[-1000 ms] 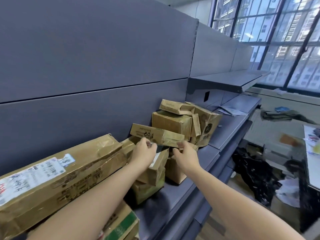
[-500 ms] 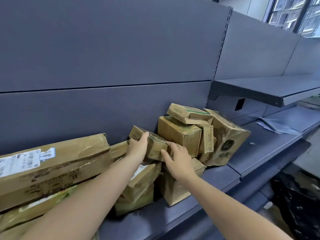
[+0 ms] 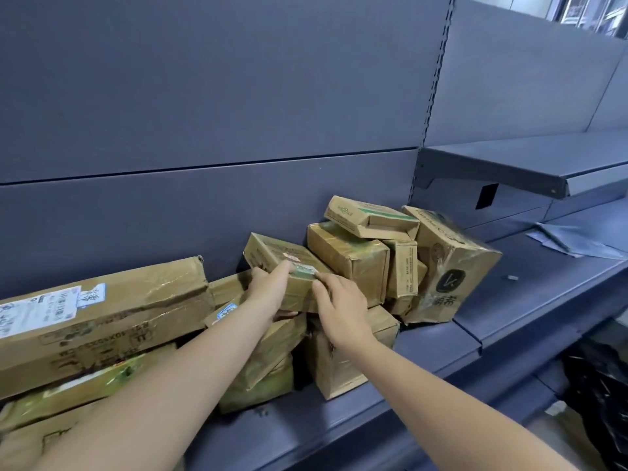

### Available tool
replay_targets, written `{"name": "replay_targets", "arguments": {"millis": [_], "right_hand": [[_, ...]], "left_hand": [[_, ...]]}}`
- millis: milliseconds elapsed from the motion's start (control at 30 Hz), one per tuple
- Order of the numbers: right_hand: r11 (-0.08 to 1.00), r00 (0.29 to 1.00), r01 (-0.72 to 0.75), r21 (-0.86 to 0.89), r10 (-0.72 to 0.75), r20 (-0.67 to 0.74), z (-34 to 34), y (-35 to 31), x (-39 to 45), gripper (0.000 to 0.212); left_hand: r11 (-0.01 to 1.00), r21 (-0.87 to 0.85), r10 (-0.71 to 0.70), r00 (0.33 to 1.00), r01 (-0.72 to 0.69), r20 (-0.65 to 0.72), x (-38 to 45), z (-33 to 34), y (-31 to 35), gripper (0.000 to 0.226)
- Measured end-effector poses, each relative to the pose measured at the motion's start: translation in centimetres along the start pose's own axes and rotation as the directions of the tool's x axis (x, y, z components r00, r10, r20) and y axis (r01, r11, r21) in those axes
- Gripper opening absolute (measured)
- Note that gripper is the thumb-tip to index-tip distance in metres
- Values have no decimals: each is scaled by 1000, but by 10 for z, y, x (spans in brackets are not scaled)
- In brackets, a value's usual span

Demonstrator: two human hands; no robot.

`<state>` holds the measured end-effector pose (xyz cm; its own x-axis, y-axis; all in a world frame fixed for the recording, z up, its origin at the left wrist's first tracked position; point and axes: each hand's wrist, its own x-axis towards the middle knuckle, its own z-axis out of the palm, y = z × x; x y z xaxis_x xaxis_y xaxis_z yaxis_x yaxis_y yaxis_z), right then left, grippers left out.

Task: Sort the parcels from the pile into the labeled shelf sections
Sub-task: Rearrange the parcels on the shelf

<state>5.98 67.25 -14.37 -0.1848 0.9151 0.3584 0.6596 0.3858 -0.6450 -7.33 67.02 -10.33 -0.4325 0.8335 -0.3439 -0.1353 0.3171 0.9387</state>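
A small flat cardboard parcel (image 3: 272, 253) lies tilted on top of the pile of brown boxes on the grey shelf (image 3: 441, 345). My left hand (image 3: 268, 290) grips its near left end, fingers over the top and thumb below. My right hand (image 3: 339, 307) touches its near right end with the fingers laid flat along the edge. Just right of it stand a taped cube box (image 3: 353, 256), a flat box with green print (image 3: 370, 217) on top, and a tall box with a black logo (image 3: 448, 263).
A long box with a white label (image 3: 102, 317) lies at the left over more parcels. A bare upper shelf (image 3: 530, 164) juts out at the right. Grey mailer bags (image 3: 571, 241) lie on the far right shelf. A black bag (image 3: 598, 396) sits below.
The view has swung left and closer to the pile. Both hands moved the small parcel back onto the top of the pile, and my right fingers now lie flat against it.
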Motion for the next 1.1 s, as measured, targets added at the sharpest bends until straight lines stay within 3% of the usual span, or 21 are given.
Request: {"name": "replay_targets", "arguments": {"millis": [100,200,433,633,933,1033,1100], "right_hand": [[993,994,-99,65,102,-40,-11,-6,10,39],[971,981,-196,139,196,10,-24,-9,23,37],[943,965,-258,210,244,94,-29,-15,24,37],[819,895,-443,365,379,237,-32,-17,19,48],[845,933,-347,406,266,242,-29,-20,5,38],[852,945,-315,418,241,222,-28,-21,0,35],[859,954,-290,423,224,198,-26,-20,-3,36]], "left_hand": [[998,-54,21,1000,-22,-4,-3,-4,-5,77],[992,-117,38,999,-36,21,-7,-9,-9,66],[986,-159,61,998,-56,28,-21,-21,-12,57],[975,-193,115,993,-107,32,-27,-30,-16,39],[980,-170,115,992,-106,49,-35,-43,-19,44],[985,-122,128,991,-122,44,-39,-45,-18,60],[984,-36,176,984,-175,19,-42,-47,-16,55]]}}
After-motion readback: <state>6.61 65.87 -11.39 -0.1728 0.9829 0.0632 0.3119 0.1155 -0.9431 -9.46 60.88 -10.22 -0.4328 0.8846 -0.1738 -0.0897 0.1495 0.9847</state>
